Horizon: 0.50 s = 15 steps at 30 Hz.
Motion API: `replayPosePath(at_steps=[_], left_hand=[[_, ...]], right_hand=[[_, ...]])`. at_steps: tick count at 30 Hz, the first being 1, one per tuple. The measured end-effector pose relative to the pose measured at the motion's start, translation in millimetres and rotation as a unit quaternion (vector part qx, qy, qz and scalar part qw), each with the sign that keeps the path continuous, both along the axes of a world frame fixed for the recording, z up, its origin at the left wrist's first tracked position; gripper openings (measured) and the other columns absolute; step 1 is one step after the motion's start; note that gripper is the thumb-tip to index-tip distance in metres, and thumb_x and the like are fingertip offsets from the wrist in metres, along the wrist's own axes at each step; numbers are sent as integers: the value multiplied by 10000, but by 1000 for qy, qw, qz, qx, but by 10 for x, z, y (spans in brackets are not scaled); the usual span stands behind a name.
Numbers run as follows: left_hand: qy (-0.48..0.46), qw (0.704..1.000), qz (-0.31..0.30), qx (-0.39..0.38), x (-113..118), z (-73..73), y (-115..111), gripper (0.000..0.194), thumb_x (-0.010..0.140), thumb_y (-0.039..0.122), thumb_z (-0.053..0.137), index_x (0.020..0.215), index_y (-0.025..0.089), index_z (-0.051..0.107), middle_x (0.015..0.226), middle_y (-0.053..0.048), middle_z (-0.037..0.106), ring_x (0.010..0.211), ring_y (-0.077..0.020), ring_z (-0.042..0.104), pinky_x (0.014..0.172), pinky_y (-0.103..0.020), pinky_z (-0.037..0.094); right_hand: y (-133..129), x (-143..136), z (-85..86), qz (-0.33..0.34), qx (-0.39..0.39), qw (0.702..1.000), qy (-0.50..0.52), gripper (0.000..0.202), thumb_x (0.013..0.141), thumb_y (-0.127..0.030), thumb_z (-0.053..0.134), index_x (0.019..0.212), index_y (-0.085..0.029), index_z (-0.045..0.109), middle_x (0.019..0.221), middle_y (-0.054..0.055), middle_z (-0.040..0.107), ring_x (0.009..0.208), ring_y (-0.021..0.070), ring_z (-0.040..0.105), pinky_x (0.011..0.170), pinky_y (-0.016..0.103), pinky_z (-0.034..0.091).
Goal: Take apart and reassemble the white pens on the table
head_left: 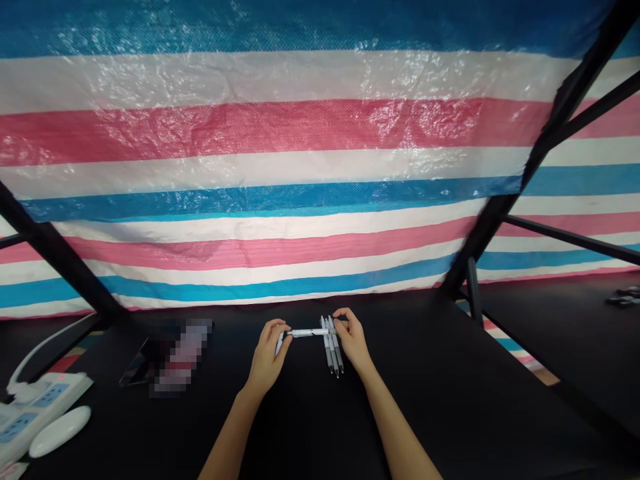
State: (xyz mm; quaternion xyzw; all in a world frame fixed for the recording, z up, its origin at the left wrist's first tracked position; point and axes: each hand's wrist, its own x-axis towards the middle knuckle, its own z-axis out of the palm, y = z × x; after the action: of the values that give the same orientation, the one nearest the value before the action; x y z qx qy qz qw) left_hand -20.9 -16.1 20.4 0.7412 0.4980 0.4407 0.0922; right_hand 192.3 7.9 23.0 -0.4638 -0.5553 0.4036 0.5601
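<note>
A white pen lies sideways between my two hands, above the black table. My left hand pinches its left end between thumb and fingers. A second slim white piece shows inside the same hand; it looks like part of another pen, mostly hidden by the fingers. At the pen's right end, the thumb and fingers of my right hand close on the tip. Just under that end, several white pens with grey grips rest side by side, tips toward me, close to my right fingers.
The black table carries a dark phone-like object, partly blurred, on the left. A white power strip with a cable and a white oval object sit at lower left. Black frame bars and a striped sheet stand behind.
</note>
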Motion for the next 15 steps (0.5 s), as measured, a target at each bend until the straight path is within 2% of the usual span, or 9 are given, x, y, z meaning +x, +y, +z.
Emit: replayPosePath(at_steps=[6, 12, 15], left_hand=[[-2, 1000, 4, -4, -9, -7, -3, 253, 897, 301, 367, 811, 197, 581, 1006, -72, 530, 938, -172, 567, 851, -309, 451], [-9, 1000, -13, -25, 0, 35, -19, 226, 882, 325, 409, 1017, 221, 557, 1078, -81, 536, 1030, -194, 536, 873, -324, 442], [-15, 999, -15, -30, 10, 48, -19, 218, 894, 322, 377, 882, 210, 564, 1009, -71, 544, 967, -180, 554, 843, -308, 445]], right_hand=[[-2, -12, -2, 10, -4, 1000, 0, 99, 773, -284, 469, 836, -207, 466, 455, -117, 205, 397, 74, 192, 411, 195, 148], [1, -3, 7, -6, 0, 1000, 2, 97, 763, -272, 475, 833, -206, 469, 451, -118, 205, 389, 73, 192, 410, 200, 139], [-2, -4, 17, -3, 0, 1000, 7, 100, 762, -273, 474, 833, -202, 470, 450, -118, 209, 384, 69, 190, 408, 200, 135]])
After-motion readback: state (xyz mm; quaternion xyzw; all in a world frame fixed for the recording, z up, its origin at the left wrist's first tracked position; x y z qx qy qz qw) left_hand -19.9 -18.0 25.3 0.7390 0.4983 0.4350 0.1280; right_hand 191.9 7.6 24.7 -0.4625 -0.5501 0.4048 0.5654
